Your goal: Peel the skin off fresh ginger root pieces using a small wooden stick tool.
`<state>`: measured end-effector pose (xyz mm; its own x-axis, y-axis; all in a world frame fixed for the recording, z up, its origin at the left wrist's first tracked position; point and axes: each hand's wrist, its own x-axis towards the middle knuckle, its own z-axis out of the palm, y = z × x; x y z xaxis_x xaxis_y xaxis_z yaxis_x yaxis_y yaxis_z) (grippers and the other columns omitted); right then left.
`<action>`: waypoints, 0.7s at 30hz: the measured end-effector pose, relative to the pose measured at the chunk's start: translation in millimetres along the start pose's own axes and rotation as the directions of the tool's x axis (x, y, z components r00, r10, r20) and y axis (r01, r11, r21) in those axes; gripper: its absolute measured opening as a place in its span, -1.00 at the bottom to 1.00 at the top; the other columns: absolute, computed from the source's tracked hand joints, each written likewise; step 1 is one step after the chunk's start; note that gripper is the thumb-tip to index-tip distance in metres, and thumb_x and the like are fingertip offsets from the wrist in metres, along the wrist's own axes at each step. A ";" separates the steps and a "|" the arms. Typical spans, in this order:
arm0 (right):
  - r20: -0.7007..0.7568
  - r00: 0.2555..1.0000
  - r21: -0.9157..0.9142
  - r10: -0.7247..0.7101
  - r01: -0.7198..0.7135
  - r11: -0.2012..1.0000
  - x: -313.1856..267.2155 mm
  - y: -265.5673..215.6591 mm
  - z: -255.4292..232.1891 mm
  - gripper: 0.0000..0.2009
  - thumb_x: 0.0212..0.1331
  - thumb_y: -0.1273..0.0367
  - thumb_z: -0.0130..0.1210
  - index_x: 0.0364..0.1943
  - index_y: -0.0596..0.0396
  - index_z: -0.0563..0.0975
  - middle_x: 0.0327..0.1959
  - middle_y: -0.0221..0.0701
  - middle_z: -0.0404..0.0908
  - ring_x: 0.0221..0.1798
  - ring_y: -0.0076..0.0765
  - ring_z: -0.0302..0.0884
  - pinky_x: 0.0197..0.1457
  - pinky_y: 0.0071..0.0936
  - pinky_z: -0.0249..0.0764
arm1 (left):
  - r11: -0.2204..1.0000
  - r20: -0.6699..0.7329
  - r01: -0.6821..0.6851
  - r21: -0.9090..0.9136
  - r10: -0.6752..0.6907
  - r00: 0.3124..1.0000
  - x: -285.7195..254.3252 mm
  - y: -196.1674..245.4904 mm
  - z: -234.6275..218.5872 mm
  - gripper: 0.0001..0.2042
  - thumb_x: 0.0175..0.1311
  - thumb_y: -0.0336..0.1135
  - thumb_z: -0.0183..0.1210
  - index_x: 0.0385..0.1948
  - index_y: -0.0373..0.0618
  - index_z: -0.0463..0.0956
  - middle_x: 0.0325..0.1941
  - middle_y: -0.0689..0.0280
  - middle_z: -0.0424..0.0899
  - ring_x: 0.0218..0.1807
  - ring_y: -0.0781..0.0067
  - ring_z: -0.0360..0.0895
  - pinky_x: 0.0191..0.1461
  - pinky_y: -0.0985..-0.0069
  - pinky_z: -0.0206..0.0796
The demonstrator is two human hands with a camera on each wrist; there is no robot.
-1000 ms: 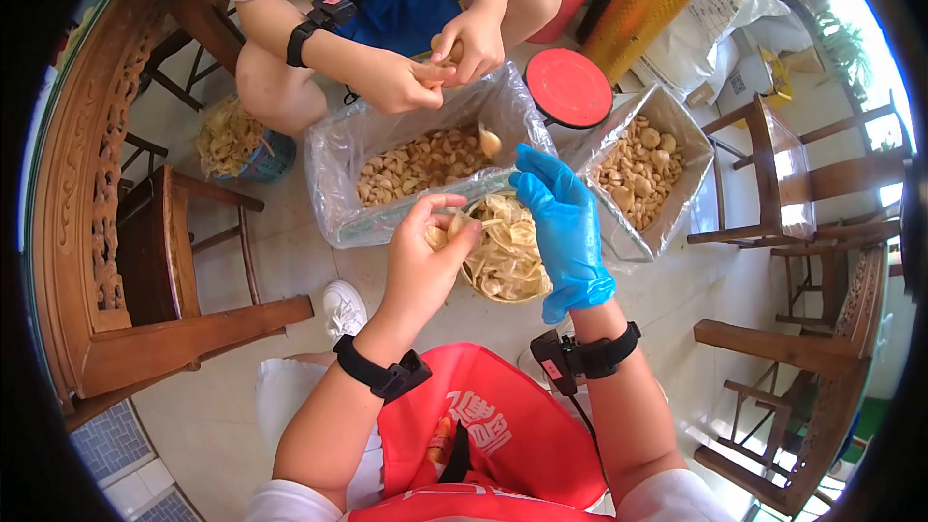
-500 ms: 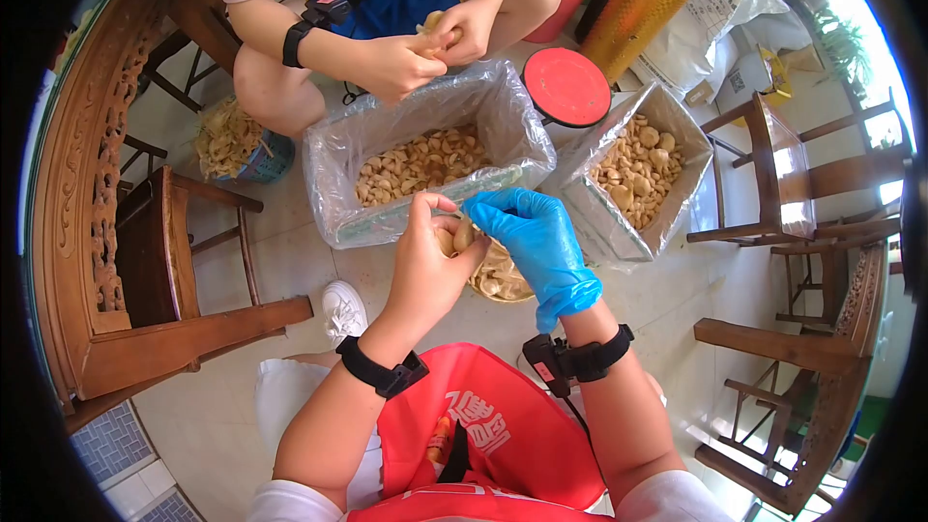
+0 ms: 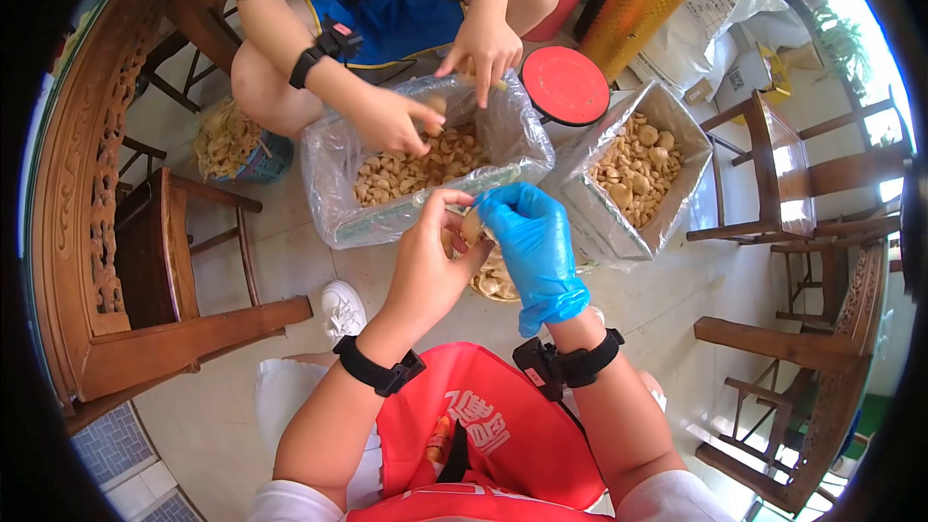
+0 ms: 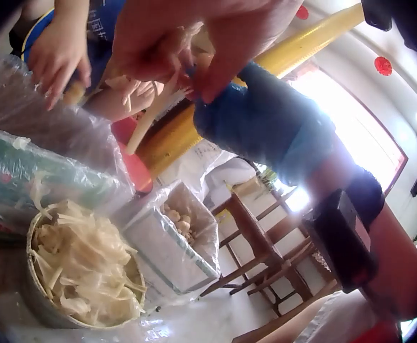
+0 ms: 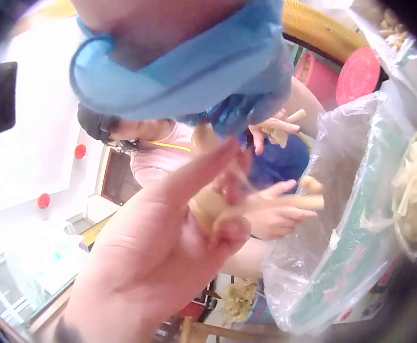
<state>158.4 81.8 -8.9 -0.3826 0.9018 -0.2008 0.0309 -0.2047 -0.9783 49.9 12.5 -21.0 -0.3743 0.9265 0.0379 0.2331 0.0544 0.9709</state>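
Observation:
My bare left hand (image 3: 437, 256) holds a pale garlic bulb (image 3: 472, 226) between thumb and fingers, with another piece tucked lower in the palm. A long pale stem (image 4: 151, 118) hangs from the grip in the left wrist view. My right hand (image 3: 530, 244), in a blue glove, meets the left at the bulb, fingertips bent and pinching at its skin. Below both hands stands a round bowl (image 4: 31, 275) heaped with papery peels (image 4: 87, 264), partly hidden by the hands in the head view.
Beyond my hands is a plastic-lined box (image 3: 333, 203) of loose cloves; another person's hands (image 3: 391, 121) reach over it. A second lined box (image 3: 677, 217) holds cloves and bulbs at right. A red round lid (image 3: 566, 86) lies between them. Wooden chairs flank both sides.
My gloved hand has come left and closed on the bulb at my left hand. The other person's hands have parted and lowered over the box.

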 end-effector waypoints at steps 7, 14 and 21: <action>-0.117 0.986 0.206 0.120 -0.094 0.974 6.9 -10.2 -9.1 -0.84 0.18 0.34 0.08 -0.36 0.17 0.50 -0.46 -0.44 0.52 -0.47 -0.60 0.39 -0.35 -0.61 0.37 | 0.984 0.044 0.111 -0.139 -0.106 0.993 0.3 5.7 -1.4 -0.90 0.19 -0.43 0.13 -0.39 -0.28 0.51 -0.55 0.28 0.58 -0.56 0.60 0.43 -0.44 0.61 0.27; -0.012 0.996 0.169 0.093 -0.090 0.981 7.6 -8.1 -1.4 -0.78 0.06 0.39 0.23 -0.27 0.20 0.49 -0.42 -0.44 0.54 -0.45 -0.56 0.43 -0.32 -0.58 0.39 | 0.990 0.033 0.135 0.036 -0.136 0.990 0.3 7.3 -3.7 -0.88 0.20 -0.43 0.12 -0.41 -0.32 0.50 -0.57 0.22 0.57 -0.57 0.56 0.46 -0.48 0.56 0.25; -0.019 1.000 -0.090 0.023 -0.025 0.996 10.0 5.6 -11.7 -0.89 0.03 0.45 0.21 -0.42 0.21 0.55 -0.56 -0.52 0.48 -0.46 -0.63 0.31 -0.38 -0.58 0.31 | 0.992 0.080 0.014 0.124 -0.024 0.996 -4.8 2.2 -3.4 -0.90 0.19 -0.45 0.13 -0.42 -0.33 0.49 -0.52 0.14 0.58 -0.55 0.47 0.50 -0.47 0.52 0.27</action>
<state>165.6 94.1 -17.0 -0.3638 0.9040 -0.2244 0.1232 -0.1921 -0.9736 49.2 6.9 -18.2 -0.3064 0.9519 -0.0046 0.3369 0.1129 0.9347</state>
